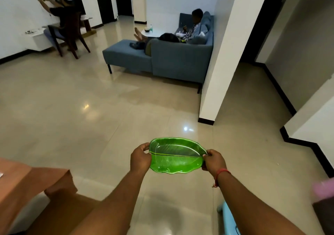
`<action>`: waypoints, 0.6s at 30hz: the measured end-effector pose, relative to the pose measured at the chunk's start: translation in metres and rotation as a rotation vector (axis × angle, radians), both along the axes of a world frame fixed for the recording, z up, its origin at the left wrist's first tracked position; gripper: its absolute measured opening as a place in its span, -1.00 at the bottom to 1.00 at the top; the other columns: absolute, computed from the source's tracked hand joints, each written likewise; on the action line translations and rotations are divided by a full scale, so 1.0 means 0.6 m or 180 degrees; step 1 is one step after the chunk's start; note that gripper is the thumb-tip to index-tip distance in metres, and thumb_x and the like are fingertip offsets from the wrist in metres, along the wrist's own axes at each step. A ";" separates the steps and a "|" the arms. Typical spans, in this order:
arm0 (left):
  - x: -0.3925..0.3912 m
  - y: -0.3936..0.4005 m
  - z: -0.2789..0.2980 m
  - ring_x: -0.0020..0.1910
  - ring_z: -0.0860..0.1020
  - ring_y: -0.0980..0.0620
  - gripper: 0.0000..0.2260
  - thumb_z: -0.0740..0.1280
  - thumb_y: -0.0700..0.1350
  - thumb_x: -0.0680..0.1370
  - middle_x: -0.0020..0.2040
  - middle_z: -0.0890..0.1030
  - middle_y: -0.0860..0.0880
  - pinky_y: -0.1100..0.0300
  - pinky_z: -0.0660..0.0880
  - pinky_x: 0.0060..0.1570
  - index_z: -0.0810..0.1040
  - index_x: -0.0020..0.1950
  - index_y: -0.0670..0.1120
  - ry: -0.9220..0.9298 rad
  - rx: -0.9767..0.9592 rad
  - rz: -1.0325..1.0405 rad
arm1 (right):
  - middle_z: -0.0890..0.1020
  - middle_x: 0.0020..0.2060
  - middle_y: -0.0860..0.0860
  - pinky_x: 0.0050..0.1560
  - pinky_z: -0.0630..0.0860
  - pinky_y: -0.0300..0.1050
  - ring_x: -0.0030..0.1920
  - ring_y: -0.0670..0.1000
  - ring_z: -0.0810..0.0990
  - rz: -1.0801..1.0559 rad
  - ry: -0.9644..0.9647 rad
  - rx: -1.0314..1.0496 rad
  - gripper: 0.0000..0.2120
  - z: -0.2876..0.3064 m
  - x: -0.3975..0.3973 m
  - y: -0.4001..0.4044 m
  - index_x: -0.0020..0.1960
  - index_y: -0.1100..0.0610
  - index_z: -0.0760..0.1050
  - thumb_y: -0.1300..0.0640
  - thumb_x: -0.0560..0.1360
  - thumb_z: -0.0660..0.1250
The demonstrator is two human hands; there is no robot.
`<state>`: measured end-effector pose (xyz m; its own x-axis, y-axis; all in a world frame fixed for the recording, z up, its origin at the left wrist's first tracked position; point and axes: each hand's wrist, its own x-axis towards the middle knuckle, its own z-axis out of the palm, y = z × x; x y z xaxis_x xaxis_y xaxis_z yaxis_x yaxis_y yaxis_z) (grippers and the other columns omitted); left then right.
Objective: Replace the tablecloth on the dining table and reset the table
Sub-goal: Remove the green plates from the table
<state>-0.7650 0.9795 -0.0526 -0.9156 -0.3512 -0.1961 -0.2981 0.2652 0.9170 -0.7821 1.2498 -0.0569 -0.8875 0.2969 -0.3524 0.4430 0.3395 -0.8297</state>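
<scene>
I hold a green leaf-shaped plate out in front of me over the floor. My left hand grips its left end, and my right hand pinches its right tip. A red thread is tied round my right wrist. At the lower left, the corner of the dining table shows under an orange-brown tablecloth whose edge hangs down.
Glossy beige floor tiles spread ahead. A blue sofa with two people on it stands at the back, beside a white pillar. Another person sits on a wooden chair at the far left. A light blue object is at the bottom right.
</scene>
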 end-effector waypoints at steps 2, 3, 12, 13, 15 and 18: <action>-0.087 -0.015 0.008 0.08 0.61 0.07 -0.67 0.42 -0.29 0.45 0.07 0.68 0.03 0.27 0.42 0.06 0.65 0.19 -0.05 0.0075 -0.0023 -0.0013 | 0.63 -0.27 0.19 -0.15 0.67 0.19 -0.33 0.16 0.61 0.0038 0.0030 -0.0045 -0.83 0.011 -0.083 -0.014 -0.12 0.14 0.57 0.32 0.55 0.25; -0.123 -0.021 0.014 0.08 0.61 0.08 -0.66 0.42 -0.29 0.45 0.07 0.68 0.04 0.27 0.41 0.06 0.65 0.20 -0.05 0.0075 -0.0025 0.0005 | 0.63 -0.26 0.18 -0.15 0.67 0.18 -0.34 0.15 0.61 0.0048 0.0052 -0.0041 -0.84 0.015 -0.118 -0.018 -0.11 0.16 0.57 0.31 0.55 0.25; -0.397 -0.081 -0.005 0.11 0.61 0.05 -0.64 0.42 -0.31 0.44 0.07 0.68 0.03 0.11 0.51 0.21 0.64 0.20 -0.06 0.0047 -0.0073 0.0255 | 0.62 -0.29 0.21 -0.17 0.66 0.20 -0.36 0.16 0.60 0.0353 -0.0048 -0.0013 -0.85 -0.012 -0.443 -0.074 -0.13 0.18 0.56 0.32 0.55 0.25; -0.422 -0.090 -0.010 0.11 0.61 0.05 -0.64 0.41 -0.31 0.44 0.07 0.68 0.04 0.09 0.51 0.22 0.64 0.20 -0.06 0.0039 -0.0078 0.0325 | 0.62 -0.29 0.21 -0.17 0.67 0.21 -0.36 0.16 0.60 0.0431 -0.0060 -0.0010 -0.85 -0.017 -0.480 -0.084 -0.13 0.18 0.56 0.32 0.55 0.25; -0.469 -0.113 -0.012 0.11 0.62 0.03 -0.65 0.41 -0.32 0.45 0.04 0.67 0.05 0.08 0.51 0.22 0.64 0.19 -0.06 0.0005 -0.0082 0.0518 | 0.62 -0.32 0.19 -0.17 0.67 0.20 -0.37 0.15 0.60 0.0646 -0.0104 -0.0010 -0.84 -0.026 -0.561 -0.114 -0.14 0.17 0.57 0.32 0.54 0.25; -0.530 -0.163 -0.005 0.10 0.62 0.02 -0.67 0.41 -0.31 0.46 0.04 0.67 0.05 0.06 0.50 0.23 0.64 0.19 -0.05 -0.0061 -0.0072 0.0870 | 0.62 -0.31 0.19 -0.17 0.67 0.15 -0.35 0.15 0.60 0.1020 -0.0194 -0.0081 -0.82 -0.019 -0.668 -0.179 -0.15 0.15 0.56 0.32 0.54 0.24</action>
<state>-1.0833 0.8815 -0.0558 -0.7824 -0.5892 -0.2018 -0.3787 0.1929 0.9052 -1.1831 1.1423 -0.0685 -0.9115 -0.0038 -0.4113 0.3659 0.4493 -0.8150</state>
